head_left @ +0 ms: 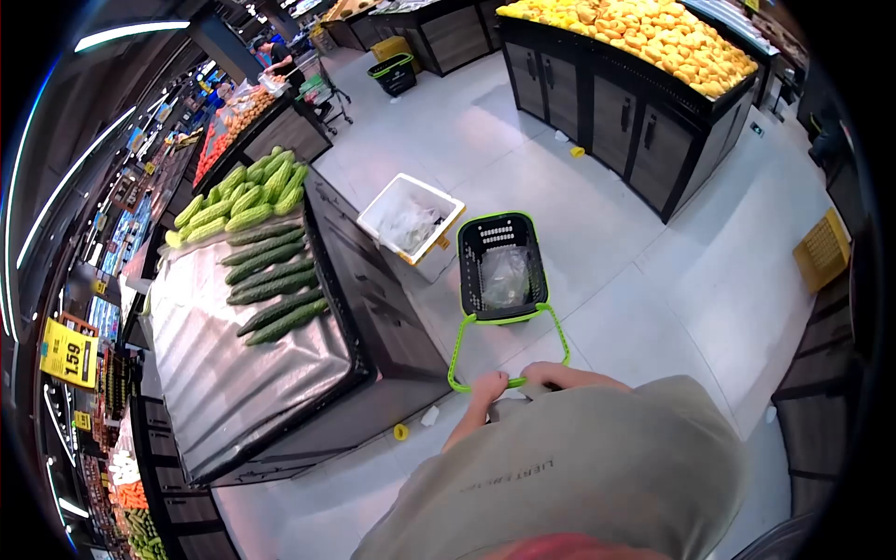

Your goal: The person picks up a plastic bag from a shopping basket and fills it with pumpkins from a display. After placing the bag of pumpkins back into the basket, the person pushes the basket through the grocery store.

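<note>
A black shopping basket (473,271) with a green rim rests on the floor ahead of me, a transparent plastic bag (507,278) lying inside it. Its long green handle (455,353) is swung toward my body. My left hand (489,385) is closed on the crossbar of that handle. Just to its right, my right hand (543,374) is also closed around the bar, though its fingers are partly hidden. Beyond the basket, to the left, stands a white foam box (381,217) with plastic bags in it.
On my left, a display stand (215,373) holds cucumbers (280,289) and bitter melons (247,196). A cabinet (611,121) heaped with yellow produce (653,37) stands ahead right. Farther off are a person (278,58), a shopping cart (322,91) and another basket (392,75).
</note>
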A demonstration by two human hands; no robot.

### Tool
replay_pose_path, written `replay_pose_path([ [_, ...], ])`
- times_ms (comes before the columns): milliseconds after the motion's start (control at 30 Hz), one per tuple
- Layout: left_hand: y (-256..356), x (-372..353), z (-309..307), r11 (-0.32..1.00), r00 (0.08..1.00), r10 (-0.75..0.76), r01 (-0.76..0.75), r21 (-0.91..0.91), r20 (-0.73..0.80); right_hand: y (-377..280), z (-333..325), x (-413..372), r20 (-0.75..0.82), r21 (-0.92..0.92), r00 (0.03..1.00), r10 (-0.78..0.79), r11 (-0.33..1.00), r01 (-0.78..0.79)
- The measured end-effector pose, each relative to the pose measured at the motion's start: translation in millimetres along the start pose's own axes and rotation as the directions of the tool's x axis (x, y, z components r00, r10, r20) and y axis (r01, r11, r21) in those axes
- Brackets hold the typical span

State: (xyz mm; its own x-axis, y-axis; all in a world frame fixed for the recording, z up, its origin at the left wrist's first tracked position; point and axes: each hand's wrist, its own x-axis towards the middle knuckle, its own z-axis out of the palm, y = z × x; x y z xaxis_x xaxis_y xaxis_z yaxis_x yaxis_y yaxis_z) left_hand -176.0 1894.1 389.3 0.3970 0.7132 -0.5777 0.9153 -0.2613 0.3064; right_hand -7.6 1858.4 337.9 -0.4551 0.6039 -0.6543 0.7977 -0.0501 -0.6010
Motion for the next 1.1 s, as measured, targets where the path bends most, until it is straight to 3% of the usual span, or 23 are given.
replay_pose_path([
  [167,20,60,-30,0.997,0.998,0.059,-0.06,0.039,0.011,26,-45,9,-0.124,-0.011,0.992,0.025,1.0,-0.027],
  [267,29,72,-46,0.996,0.998,0.065,-0.067,0.065,0.027,21,-71,1,-0.081,-0.009,0.994,0.07,0.997,-0.071],
  [300,32,78,-48,0.995,0.997,0.061,-0.065,0.071,0.046,24,-75,0,-0.115,-0.025,0.993,0.039,0.999,-0.042],
  [433,34,111,-33,0.998,0.997,0.055,-0.057,0.031,0.058,51,-102,14,-0.014,-0.064,1.0,-0.013,0.998,0.013],
  [500,39,136,-14,0.996,0.994,-0.086,0.087,-0.024,0.066,65,-117,14,0.012,-0.114,1.0,-0.021,0.993,0.022],
  [567,44,166,-11,0.988,0.995,-0.094,0.099,-0.12,0.046,71,-147,5,-0.038,0.072,0.999,0.007,0.997,-0.004],
  [633,60,191,-21,0.966,0.994,-0.106,0.109,-0.236,0.027,99,-172,21,0.094,-0.042,0.995,0.035,0.999,-0.031],
  [733,87,220,-74,0.981,0.994,-0.087,0.096,-0.169,0.059,105,-230,25,0.155,-0.209,0.973,0.17,0.968,-0.136],
  [833,94,252,-98,0.974,0.995,-0.042,0.062,-0.218,0.093,136,-253,47,0.151,-0.264,0.981,0.121,0.961,-0.078],
  [933,101,280,-110,0.966,0.98,-0.011,0.062,-0.25,0.199,155,-262,54,0.025,-0.202,0.999,0.045,0.979,-0.039],
  [1033,108,282,-131,0.971,0.979,0.016,0.034,-0.237,0.204,173,-280,64,0.092,-0.216,0.991,-0.1,0.969,0.118],
  [1067,114,278,-147,0.963,0.977,-0.007,0.064,-0.261,0.213,161,-296,56,0.119,-0.202,0.991,-0.066,0.975,0.089],
  [1100,106,294,-129,0.962,0.973,0.07,-0.006,-0.274,0.222,150,-312,46,0.139,-0.199,0.99,-0.029,0.978,0.057],
])
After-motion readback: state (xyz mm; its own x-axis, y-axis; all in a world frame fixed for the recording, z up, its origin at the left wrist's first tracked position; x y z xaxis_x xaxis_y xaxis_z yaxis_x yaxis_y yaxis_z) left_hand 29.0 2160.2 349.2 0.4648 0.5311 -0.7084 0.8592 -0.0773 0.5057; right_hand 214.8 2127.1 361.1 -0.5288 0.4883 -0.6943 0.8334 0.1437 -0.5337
